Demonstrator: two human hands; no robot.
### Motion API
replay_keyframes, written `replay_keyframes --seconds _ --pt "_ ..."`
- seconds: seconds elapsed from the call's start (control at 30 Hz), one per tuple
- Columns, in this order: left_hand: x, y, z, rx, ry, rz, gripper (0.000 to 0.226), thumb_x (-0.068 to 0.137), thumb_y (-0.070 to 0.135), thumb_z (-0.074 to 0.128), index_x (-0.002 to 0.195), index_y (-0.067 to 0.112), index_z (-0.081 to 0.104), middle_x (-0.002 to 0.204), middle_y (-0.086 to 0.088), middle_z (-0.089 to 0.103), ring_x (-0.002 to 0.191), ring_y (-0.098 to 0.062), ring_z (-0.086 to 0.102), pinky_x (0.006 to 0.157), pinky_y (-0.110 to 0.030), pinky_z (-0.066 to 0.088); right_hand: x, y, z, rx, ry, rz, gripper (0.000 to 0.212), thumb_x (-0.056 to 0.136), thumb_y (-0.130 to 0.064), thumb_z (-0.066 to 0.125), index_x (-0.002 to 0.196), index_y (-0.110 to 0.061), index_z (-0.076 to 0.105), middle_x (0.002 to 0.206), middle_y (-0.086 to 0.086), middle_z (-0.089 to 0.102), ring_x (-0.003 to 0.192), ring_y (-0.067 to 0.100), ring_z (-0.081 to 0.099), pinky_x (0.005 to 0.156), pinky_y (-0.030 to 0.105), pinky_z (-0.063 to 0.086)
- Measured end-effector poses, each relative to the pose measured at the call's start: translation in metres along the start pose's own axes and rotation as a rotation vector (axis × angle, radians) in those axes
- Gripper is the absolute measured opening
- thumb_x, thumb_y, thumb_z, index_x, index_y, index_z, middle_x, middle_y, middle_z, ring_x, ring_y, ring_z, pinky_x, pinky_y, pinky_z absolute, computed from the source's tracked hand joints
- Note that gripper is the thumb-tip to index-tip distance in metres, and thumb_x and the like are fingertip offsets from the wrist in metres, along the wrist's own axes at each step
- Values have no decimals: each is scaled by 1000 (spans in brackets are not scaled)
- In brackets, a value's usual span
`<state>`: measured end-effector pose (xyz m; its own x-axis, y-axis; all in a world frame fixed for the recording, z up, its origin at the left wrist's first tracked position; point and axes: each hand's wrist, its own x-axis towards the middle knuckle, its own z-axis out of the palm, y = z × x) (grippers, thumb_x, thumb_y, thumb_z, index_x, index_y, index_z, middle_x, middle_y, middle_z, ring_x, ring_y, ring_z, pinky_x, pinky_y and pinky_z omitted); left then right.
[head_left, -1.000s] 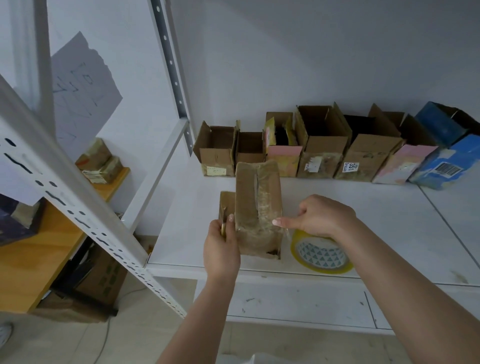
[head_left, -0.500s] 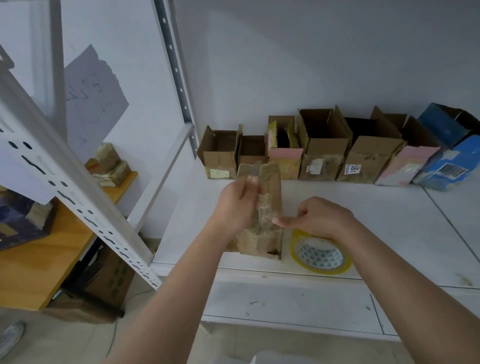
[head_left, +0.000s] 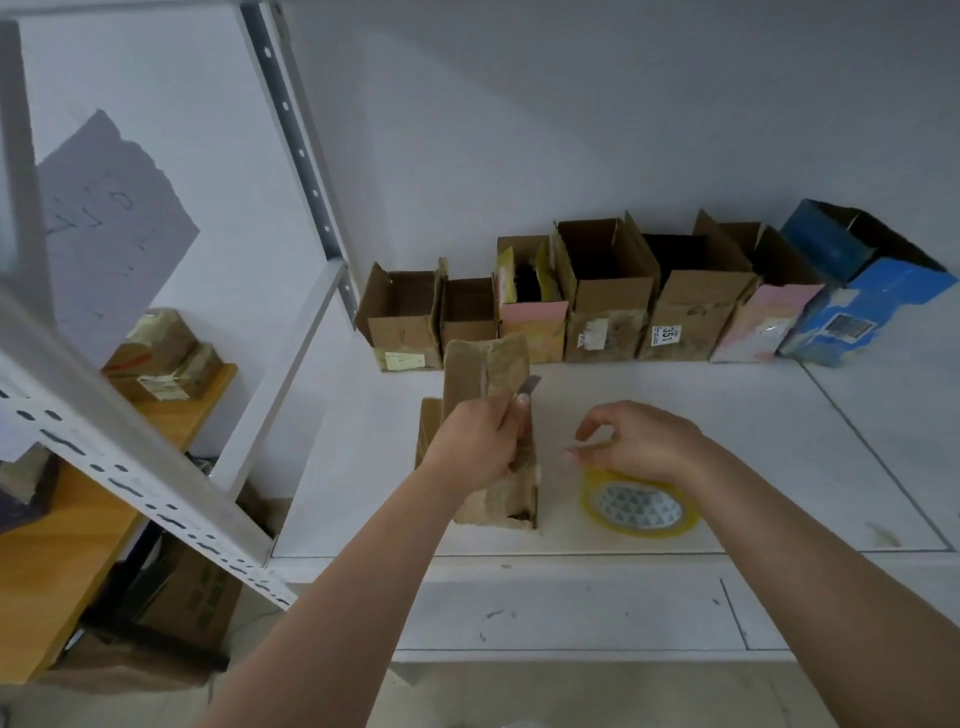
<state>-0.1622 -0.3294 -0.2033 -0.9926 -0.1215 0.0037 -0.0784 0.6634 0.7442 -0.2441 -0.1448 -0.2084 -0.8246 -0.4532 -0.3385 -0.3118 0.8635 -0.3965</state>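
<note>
Boxes (head_left: 696, 306) line up behind the carton (head_left: 493, 364); tape roll (head_left: 639, 512) lies just beside.

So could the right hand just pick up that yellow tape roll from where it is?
Probably yes. The right hand hovers just above the tape roll, which lies flat on the white shelf with nothing between them.

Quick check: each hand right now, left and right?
Left hand: grips a small blade in front of the cardboard box.
Right hand: fingers curled above the tape roll; cannot tell if they pinch anything.
</note>
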Motion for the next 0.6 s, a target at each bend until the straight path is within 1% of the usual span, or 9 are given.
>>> replay_keyframes --seconds 0.03,0.1,0.17,0.2,0.3,0.43,0.47,0.53,0.6 --pt "0 0 -1 -15 -11 -5 42 104 43 30 75 18 48 68 -6 57 61 -22 55 69 -44 53 -2 2 -2 15 -1 -8 49 71 -74 64 106 -41 62 112 -14 54 108 14 57 91 37 48" --pt "-1 0 -1 0 -54 -5 44 103 47 30 74 19 49 66 -2 57 60 -19 55 68 -40 52 -7 9 -4 221 -44 -73 43 71 -69 66 104 -41 66 113 -15 60 107 13 59 95 39 50" --pt "-4 -2 -2 -38 -118 -25 46 102 48 33 71 20 51 63 4 55 59 -14 54 68 -34 50 -13 14 -4 411 -92 -144 22 81 -51 69 100 -40 71 102 -13 68 102 12 64 94 35 52" --pt "-5 -2 -3 -81 -162 -45 45 102 47 36 69 20 51 62 7 54 59 -12 53 69 -30 48 -15 15 -5 448 -105 -159 14 87 -42 68 99 -39 73 99 -11 71 101 12 65 93 33 52" --pt "-6 1 -9 -81 -297 -56 46 102 41 41 62 21 50 58 12 51 61 -8 50 74 -26 44 -16 13 -4 436 -65 -153 11 91 -32 66 96 -34 76 95 -9 73 97 12 66 90 32 52" --pt "-7 14 -13 182 -376 -21 45 102 37 40 61 21 51 68 3 51 70 -13 50 72 -28 39 -18 9 -2 396 28 -107 14 91 -35 65 97 -31 77 96 -10 73 94 9 64 89 34 52" --pt "-7 18 -12 256 -379 -19 44 103 37 38 64 21 51 72 2 50 72 -13 49 71 -29 38 -19 9 -2 360 62 -97 15 90 -37 65 98 -32 77 94 -14 72 92 8 63 85 32 52" --pt "-6 26 -8 382 -374 -28 42 104 37 34 71 17 53 75 0 48 72 -13 48 70 -30 37 -23 5 -1 258 140 -93 16 90 -40 63 96 -35 77 82 -25 65 85 3 61 71 27 48" --pt "-2 31 -1 488 -359 -57 42 104 36 32 74 14 52 75 -1 48 72 -14 48 68 -30 37 -26 -3 2 156 209 -96 17 92 -39 60 94 -35 77 75 -28 60 78 2 59 64 24 43"
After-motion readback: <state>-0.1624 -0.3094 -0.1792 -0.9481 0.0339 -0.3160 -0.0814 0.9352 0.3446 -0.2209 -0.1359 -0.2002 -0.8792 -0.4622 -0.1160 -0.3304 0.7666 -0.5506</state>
